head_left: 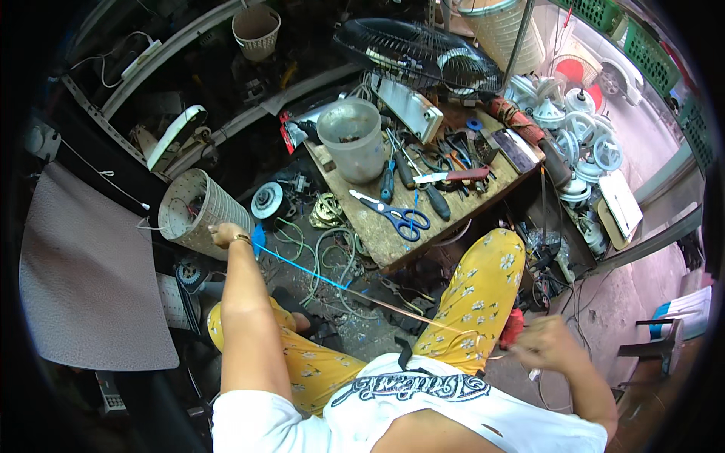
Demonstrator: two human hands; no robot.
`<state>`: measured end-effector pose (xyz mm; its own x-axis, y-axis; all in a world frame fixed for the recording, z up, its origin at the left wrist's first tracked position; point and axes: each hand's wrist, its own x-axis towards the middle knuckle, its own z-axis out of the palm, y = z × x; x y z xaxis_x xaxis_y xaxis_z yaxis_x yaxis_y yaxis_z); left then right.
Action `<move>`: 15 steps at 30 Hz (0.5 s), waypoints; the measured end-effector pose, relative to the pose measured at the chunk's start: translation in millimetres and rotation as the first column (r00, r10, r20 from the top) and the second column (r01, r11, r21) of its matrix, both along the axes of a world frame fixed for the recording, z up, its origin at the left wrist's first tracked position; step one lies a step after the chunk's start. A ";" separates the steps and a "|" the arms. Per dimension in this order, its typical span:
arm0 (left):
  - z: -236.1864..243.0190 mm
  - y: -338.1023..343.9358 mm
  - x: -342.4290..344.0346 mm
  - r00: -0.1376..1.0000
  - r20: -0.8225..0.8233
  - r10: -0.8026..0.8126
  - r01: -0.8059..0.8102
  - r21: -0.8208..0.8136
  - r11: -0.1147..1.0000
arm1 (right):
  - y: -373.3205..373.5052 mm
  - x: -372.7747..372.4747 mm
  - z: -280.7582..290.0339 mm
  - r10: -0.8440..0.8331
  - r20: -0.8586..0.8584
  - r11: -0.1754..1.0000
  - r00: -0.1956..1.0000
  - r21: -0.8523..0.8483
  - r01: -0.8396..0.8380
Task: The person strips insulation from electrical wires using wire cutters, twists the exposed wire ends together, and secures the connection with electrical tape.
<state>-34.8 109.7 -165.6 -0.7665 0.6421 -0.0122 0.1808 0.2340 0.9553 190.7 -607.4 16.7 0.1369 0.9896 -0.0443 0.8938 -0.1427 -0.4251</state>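
My left hand (230, 235) is closed on a long blue wire (302, 269) beside a cream perforated bucket (179, 220). The wire slants down to the right between my hands; from about halfway it shows copper-coloured (393, 305) and crosses my yellow floral trouser leg. My right hand (540, 343), somewhat blurred, is out beside my right knee, fingers curled on the copper-coloured end; the exact grip is hard to make out. Ahead of me on a worn wooden bench (362, 241) lie blue-handled scissors (404, 221), screwdrivers (434, 196), pliers, a red-handled knife (468, 174) and a translucent bucket (349, 143).
A black fan cage (415, 57) lies behind the bench. Several white plastic parts (581, 136) are piled at its right. A grey textured seat (91, 272) is at my left, a dark stool (657, 351) at far right. Loose cables (310, 241) lie on the floor.
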 end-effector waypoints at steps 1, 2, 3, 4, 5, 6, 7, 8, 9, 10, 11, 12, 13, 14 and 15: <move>1.9 6.5 -11.9 0.997 -0.064 0.044 -0.046 -0.032 0.998 | -33.2 15.9 -3.7 -0.100 -0.051 0.992 0.994 0.071 0.103; 7.6 12.1 -30.6 0.983 -0.185 0.009 0.018 0.143 0.990 | -69.4 34.9 -1.2 -0.196 -0.064 0.981 0.979 -0.030 0.194; 17.5 20.3 -48.9 0.961 -0.263 -0.083 0.142 0.211 0.967 | -105.5 49.9 5.1 -0.531 0.116 0.837 0.839 0.227 0.498; 30.9 29.5 -71.6 0.974 -0.224 -0.016 0.078 0.270 0.960 | -146.9 66.3 25.5 -0.760 0.170 0.650 0.628 0.206 0.731; 47.9 39.8 -95.1 0.985 -0.175 -0.006 0.053 0.261 0.964 | -181.3 75.2 44.9 -0.844 0.301 0.466 0.445 -0.001 0.885; 59.0 49.0 -106.6 0.924 -0.370 -0.100 0.186 0.206 0.961 | -202.1 84.4 56.8 -0.825 0.427 0.330 0.371 -0.169 0.929; 69.3 57.3 -113.5 0.820 -0.563 -0.109 0.251 0.182 0.951 | -209.1 91.5 55.8 -0.798 0.487 0.266 0.356 -0.245 0.932; 72.5 62.7 -108.5 0.800 -0.563 -0.207 0.325 0.116 0.939 | -207.4 95.0 56.2 -0.822 0.427 0.280 0.377 -0.273 0.920; 74.8 63.2 -100.3 0.581 -0.617 -0.531 0.653 -0.037 0.757 | -194.4 100.1 50.7 -0.842 0.303 0.383 0.446 -0.246 0.890; 77.0 61.2 -84.9 0.254 -0.572 -0.780 0.850 -0.253 0.462 | -166.9 101.5 34.5 -0.864 0.106 0.474 0.493 -0.161 0.866; 74.0 50.1 -64.0 0.254 -0.218 -0.942 0.769 -0.546 0.333 | -131.7 103.2 16.8 -0.856 -0.135 0.517 0.500 -0.169 0.839; 73.6 30.9 -46.0 -0.067 -0.171 -0.983 0.672 -0.736 0.082 | -88.6 108.8 1.8 -0.661 -0.100 0.734 0.744 0.120 0.668; 75.4 3.8 -31.8 -0.390 0.001 -0.921 0.636 -0.723 -0.270 | -48.9 112.5 -2.9 -0.605 -0.529 0.741 0.595 -0.101 0.664; 83.7 -23.7 -14.6 -0.479 0.201 -0.854 0.313 -0.870 -0.381 | -10.2 108.5 -4.5 -0.598 -0.593 0.754 0.539 -0.187 0.630; 95.6 -59.4 -5.4 -0.581 0.154 -0.799 0.109 -0.958 -0.263 | 26.8 105.0 2.4 -0.492 -0.720 0.851 0.490 -0.278 0.446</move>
<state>-40.2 50.3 -70.0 0.5058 0.4499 -0.7360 0.6906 -0.7225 0.0330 295.7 -580.6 19.1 0.4748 0.7830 -0.4020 0.0558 -0.4826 -0.8740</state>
